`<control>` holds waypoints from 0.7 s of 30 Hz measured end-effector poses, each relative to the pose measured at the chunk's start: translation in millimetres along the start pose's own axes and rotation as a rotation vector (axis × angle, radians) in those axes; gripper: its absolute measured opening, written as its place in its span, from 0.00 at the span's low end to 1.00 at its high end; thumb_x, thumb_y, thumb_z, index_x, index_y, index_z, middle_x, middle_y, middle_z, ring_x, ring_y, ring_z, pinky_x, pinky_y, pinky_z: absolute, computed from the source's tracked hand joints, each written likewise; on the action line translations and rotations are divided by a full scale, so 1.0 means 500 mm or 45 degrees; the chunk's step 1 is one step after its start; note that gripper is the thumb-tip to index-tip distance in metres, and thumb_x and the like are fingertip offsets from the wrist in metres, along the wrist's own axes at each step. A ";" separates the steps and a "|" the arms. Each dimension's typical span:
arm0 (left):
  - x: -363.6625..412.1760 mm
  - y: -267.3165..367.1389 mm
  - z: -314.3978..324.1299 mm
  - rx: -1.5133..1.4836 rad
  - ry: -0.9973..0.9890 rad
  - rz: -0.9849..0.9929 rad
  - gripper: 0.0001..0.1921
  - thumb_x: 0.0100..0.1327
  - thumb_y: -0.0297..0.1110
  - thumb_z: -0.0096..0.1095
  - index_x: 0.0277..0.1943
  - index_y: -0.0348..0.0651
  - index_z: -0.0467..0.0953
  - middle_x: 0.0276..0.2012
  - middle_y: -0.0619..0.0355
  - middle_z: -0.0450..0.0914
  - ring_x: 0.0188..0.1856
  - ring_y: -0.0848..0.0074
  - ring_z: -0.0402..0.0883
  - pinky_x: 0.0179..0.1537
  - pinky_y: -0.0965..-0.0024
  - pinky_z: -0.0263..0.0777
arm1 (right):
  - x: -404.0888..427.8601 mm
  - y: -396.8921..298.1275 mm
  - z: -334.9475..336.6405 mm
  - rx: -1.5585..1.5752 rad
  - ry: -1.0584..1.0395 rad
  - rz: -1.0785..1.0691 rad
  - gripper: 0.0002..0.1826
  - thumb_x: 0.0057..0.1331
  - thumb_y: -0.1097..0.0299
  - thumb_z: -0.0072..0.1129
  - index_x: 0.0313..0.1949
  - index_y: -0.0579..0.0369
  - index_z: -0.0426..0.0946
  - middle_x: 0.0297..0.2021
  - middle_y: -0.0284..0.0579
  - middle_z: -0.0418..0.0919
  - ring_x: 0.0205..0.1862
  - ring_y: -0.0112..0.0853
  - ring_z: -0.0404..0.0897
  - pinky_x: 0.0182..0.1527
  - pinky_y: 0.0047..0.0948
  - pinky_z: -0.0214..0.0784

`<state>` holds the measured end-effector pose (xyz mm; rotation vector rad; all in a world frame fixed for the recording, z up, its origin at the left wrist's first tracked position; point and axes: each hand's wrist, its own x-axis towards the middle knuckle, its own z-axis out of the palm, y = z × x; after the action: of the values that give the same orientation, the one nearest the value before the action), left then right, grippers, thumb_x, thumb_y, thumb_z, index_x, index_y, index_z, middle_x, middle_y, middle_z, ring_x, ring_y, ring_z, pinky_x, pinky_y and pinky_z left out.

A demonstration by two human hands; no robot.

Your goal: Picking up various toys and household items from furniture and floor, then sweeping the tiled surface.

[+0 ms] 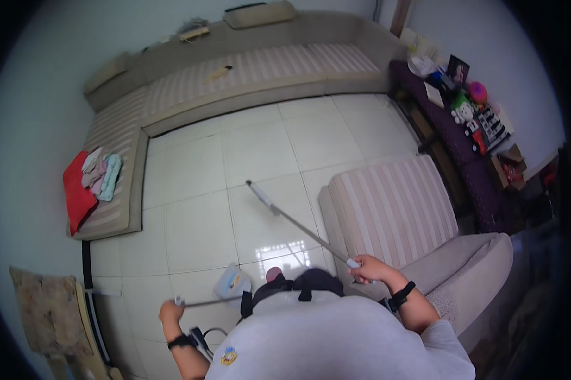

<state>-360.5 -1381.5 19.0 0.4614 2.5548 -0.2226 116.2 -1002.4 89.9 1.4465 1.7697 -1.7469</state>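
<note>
My right hand (372, 269) grips the upper end of a long-handled floor tool (309, 232), likely a broom. Its thin grey pole slants away to a narrow pale head (261, 194) with a dark tip, over the tiles left of the sofa seat. At lower left, my left hand (171, 312) closes around the pale end of a second metal rod (209, 302). That rod runs right toward my body, where its far end is hidden. Beside it is a whitish plastic piece (232, 286) with a coloured label, perhaps a dustpan; whether it joins the rod I cannot tell.
White floor tiles (195, 237) lie ahead. A striped sofa (266, 66) borders the far and left sides, holding a red cushion (76, 190) and folded clothes (106, 175). A striped seat (394, 209) stands right, beside a purple-covered table (437, 118) of toys. A chair (53, 308) stands lower left.
</note>
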 end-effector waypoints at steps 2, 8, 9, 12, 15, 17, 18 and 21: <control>0.098 0.138 -0.109 0.120 0.003 0.199 0.22 0.48 0.54 0.62 0.41 0.47 0.79 0.42 0.50 0.80 0.47 0.59 0.77 0.46 0.56 0.71 | 0.020 -0.008 -0.025 0.087 0.089 0.043 0.12 0.61 0.65 0.57 0.37 0.62 0.72 0.14 0.37 0.70 0.13 0.22 0.69 0.16 0.22 0.62; 0.237 0.558 -0.375 0.470 0.148 0.503 0.15 0.53 0.48 0.57 0.38 0.51 0.80 0.39 0.55 0.81 0.44 0.62 0.79 0.48 0.55 0.65 | 0.117 -0.030 -0.109 0.497 0.259 0.100 0.10 0.60 0.67 0.56 0.37 0.61 0.72 0.13 0.35 0.69 0.12 0.21 0.67 0.15 0.22 0.59; 0.262 0.620 -0.393 0.568 0.206 0.565 0.13 0.54 0.46 0.55 0.37 0.52 0.81 0.38 0.56 0.81 0.43 0.63 0.79 0.49 0.55 0.64 | 0.143 -0.021 -0.132 0.597 0.319 0.122 0.10 0.61 0.67 0.56 0.38 0.60 0.73 0.13 0.35 0.69 0.12 0.21 0.67 0.14 0.21 0.58; 0.329 0.762 -0.418 0.667 0.293 0.627 0.12 0.52 0.45 0.57 0.38 0.58 0.81 0.37 0.59 0.81 0.43 0.64 0.79 0.50 0.57 0.63 | 0.216 -0.034 -0.215 0.702 0.397 0.142 0.09 0.60 0.68 0.56 0.36 0.60 0.72 0.13 0.36 0.69 0.12 0.22 0.67 0.14 0.22 0.59; 0.428 0.850 -0.429 0.644 0.320 0.688 0.11 0.53 0.43 0.57 0.41 0.63 0.81 0.37 0.59 0.81 0.44 0.66 0.78 0.50 0.57 0.63 | 0.292 -0.081 -0.330 0.637 0.547 0.180 0.10 0.59 0.69 0.56 0.34 0.63 0.71 0.14 0.40 0.70 0.12 0.25 0.69 0.14 0.25 0.61; 0.463 0.924 -0.476 0.631 0.252 0.656 0.12 0.56 0.41 0.54 0.43 0.66 0.80 0.40 0.60 0.81 0.47 0.66 0.76 0.51 0.58 0.60 | 0.365 -0.121 -0.431 0.574 0.638 0.207 0.10 0.57 0.69 0.56 0.32 0.65 0.70 0.15 0.42 0.71 0.13 0.27 0.70 0.15 0.27 0.63; 0.490 0.953 -0.491 0.595 0.270 0.666 0.12 0.57 0.41 0.54 0.43 0.67 0.80 0.40 0.61 0.81 0.47 0.66 0.76 0.52 0.59 0.60 | 0.398 -0.136 -0.486 0.554 0.608 0.242 0.10 0.57 0.70 0.55 0.33 0.66 0.69 0.15 0.42 0.70 0.12 0.28 0.69 0.14 0.28 0.62; 0.552 1.044 -0.524 0.575 0.278 0.669 0.12 0.57 0.41 0.55 0.43 0.66 0.80 0.39 0.61 0.81 0.46 0.66 0.76 0.52 0.59 0.61 | 0.454 -0.221 -0.624 0.605 0.598 0.265 0.10 0.57 0.71 0.54 0.33 0.65 0.68 0.14 0.42 0.69 0.12 0.30 0.69 0.14 0.29 0.60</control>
<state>-514.3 -755.7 60.5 1.3656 2.4694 -0.5800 61.9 -606.0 58.9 2.3029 1.3571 -1.9063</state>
